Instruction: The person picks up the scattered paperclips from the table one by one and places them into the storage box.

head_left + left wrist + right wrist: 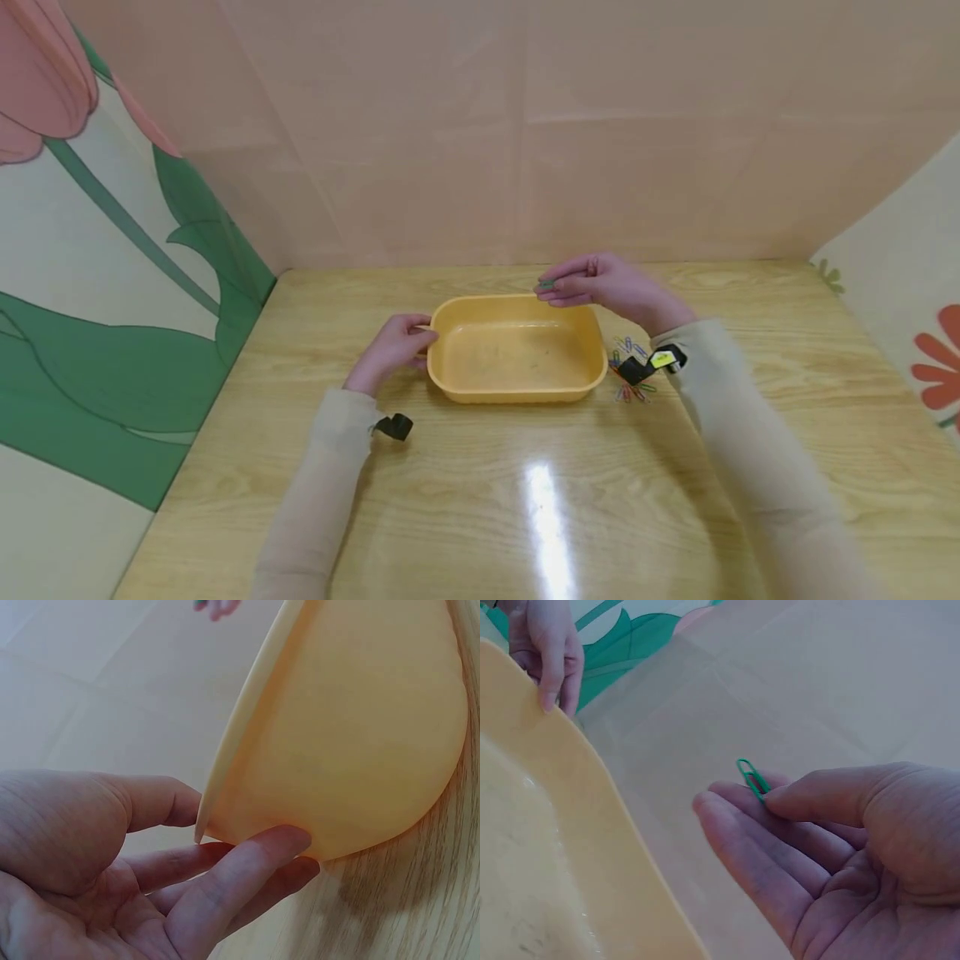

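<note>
A yellow plastic basin [517,390] stands on the wooden table, its inside facing up. My left hand [393,346] grips its left end; in the left wrist view the thumb lies at the rim [247,712] and the fingers [247,877] are against the outer wall. Above the basin's far right corner, my right hand [592,287] pinches a green paper clip [754,778] between thumb and fingers. Several coloured paper clips [637,392] lie scattered on the table just right of the basin, partly hidden by the right wrist's black strap.
The pale wooden table [450,483] runs up to a plain pinkish backdrop [517,150]. Printed panels stand on either side, with a tulip and green leaves [97,375] at left and a red flower [941,358] at right.
</note>
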Demonstrator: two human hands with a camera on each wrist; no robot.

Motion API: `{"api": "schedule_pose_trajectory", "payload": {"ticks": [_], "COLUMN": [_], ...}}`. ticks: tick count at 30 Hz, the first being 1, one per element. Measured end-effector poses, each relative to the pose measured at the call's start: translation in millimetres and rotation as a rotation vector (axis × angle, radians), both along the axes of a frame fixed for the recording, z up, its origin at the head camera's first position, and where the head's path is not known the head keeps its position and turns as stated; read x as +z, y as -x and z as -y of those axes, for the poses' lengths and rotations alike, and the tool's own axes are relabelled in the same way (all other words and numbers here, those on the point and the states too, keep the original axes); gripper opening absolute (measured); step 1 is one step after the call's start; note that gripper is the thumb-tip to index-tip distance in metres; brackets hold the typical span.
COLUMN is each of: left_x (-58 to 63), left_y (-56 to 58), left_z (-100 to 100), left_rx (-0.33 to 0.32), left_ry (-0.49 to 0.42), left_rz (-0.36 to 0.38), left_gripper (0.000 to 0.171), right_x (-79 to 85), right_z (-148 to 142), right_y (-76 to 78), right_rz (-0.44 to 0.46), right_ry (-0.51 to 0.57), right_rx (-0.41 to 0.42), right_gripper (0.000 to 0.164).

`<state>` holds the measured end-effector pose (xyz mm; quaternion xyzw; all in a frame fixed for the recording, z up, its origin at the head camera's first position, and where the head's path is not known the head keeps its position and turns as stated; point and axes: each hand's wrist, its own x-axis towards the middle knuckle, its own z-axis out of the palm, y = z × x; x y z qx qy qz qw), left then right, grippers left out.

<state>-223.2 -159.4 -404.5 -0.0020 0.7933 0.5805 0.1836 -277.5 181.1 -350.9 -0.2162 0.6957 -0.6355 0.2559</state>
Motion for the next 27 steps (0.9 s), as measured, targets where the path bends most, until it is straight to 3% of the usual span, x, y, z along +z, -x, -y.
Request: {"api": "schedule_pose_trajectory", "payload": {"ticks": [4, 14, 27], "left_x": [-0.1, -3.5, -3.9], "left_y": [-0.8, -0.7, -0.8], "left_z": [1.0, 3.2, 3.9], "left_rx": [0.005, 0.015, 0.001], "left_ry": [0.01, 0.026, 0.024], "left_rz": [0.001, -0.003, -0.015], "left_gripper": [0.041, 0.039, 0.04], "right_x": [-8.7, -27.1, -41.1], "right_z": [9.1, 26.3, 47.1], "right_y": [3.6, 8.9, 10.7], "right_rz": [0.044, 0.068, 0.09], "right_ry": [0.01, -0.087, -0.297], "right_rx": [0.065, 0.112, 0.098], "right_gripper": [0.03, 0.026, 0.016]}}
